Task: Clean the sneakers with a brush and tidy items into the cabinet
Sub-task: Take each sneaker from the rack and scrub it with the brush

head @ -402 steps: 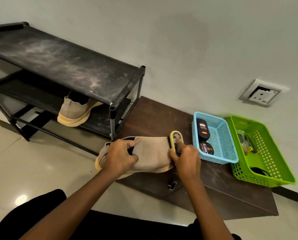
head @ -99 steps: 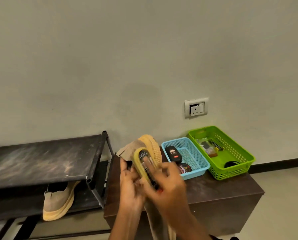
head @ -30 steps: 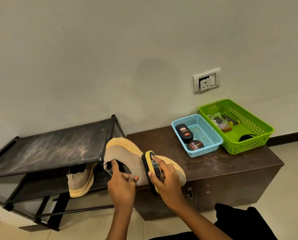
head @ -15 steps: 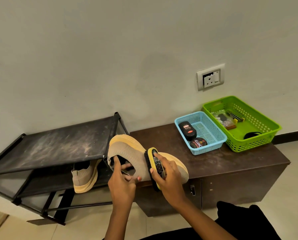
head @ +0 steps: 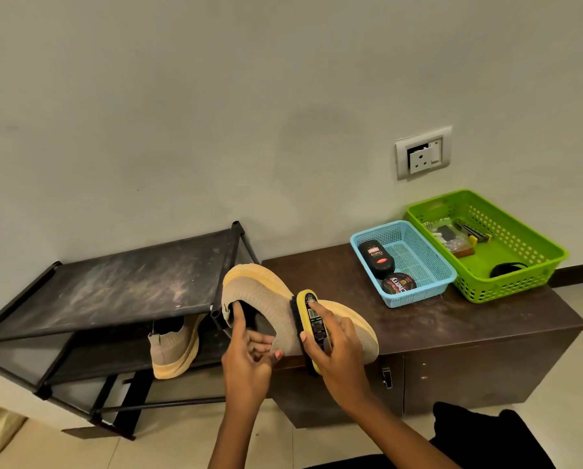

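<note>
A beige knit sneaker with a yellow sole is held on its side above the front left corner of the brown cabinet. My left hand grips it at the collar, with fingers inside the opening. My right hand holds a yellow-backed brush whose black bristles press against the sneaker's upper. The matching second sneaker stands on the lower shelf of the black shoe rack, left of the cabinet.
On the cabinet top, a blue basket holds two shoe polish containers, and a green basket to its right holds small items. The cabinet doors are closed. A wall socket sits above. Light tiled floor lies below.
The view has shifted slightly. The brush has slid a little along the sneaker's upper. Both hands keep their holds.
</note>
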Motion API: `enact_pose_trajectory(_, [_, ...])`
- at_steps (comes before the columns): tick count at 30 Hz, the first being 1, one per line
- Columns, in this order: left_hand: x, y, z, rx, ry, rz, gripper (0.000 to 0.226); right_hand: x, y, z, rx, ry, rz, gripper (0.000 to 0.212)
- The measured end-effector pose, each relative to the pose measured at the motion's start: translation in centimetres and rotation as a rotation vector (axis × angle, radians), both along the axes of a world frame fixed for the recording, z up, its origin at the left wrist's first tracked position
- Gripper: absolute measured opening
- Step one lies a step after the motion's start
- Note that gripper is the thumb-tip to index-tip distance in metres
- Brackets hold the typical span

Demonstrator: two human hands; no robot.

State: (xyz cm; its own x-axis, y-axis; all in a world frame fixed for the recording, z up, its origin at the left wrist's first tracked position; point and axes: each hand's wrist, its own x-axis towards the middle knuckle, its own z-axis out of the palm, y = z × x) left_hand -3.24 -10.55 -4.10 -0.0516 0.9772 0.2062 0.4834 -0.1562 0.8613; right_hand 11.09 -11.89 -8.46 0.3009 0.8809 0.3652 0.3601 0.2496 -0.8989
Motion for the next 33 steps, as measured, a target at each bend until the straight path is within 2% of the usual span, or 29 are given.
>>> enact_pose_trajectory(8, [-0.4, 0.1, 0.3, 0.1, -0.06, 0.0, 0.105, -0.8, 0.4, 1.1, 0.03, -0.01, 0.013, 0.052])
enact_pose_trajectory(14, [-0.6, -0.3, 0.0, 0.101, -0.074, 0.027, 0.103, -0.7, 0.8, 1.0, 0.031, -0.041, -0.003, 0.047])
enact_pose_trajectory(22, [-0.6, -0.3, 0.5, 0.103, -0.002, 0.029, 0.105, -2.0, 1.6, 3.2, 0.038, -0.067, -0.077, 0.047])
enact_pose_trajectory(28, [-0.8, 0.0, 0.4, 0.132, 0.034, 0.029, 0.096, -4.0, 3.0, 6.4, 0.117, -0.113, 0.026, 0.053])
enact_pose_trajectory(31, [-0.8, -0.1, 0.7, 0.078, -0.008, 0.01, 0.097, -3.0, 2.5, 5.3, 0.063, -0.245, -0.02, 0.055])
enact_pose_trajectory(33, [-0.7, -0.2, 1.0, 0.026, -0.052, -0.001, 0.102, -1.3, 2.0, 4.1, -0.105, -0.306, -0.085, 0.052])
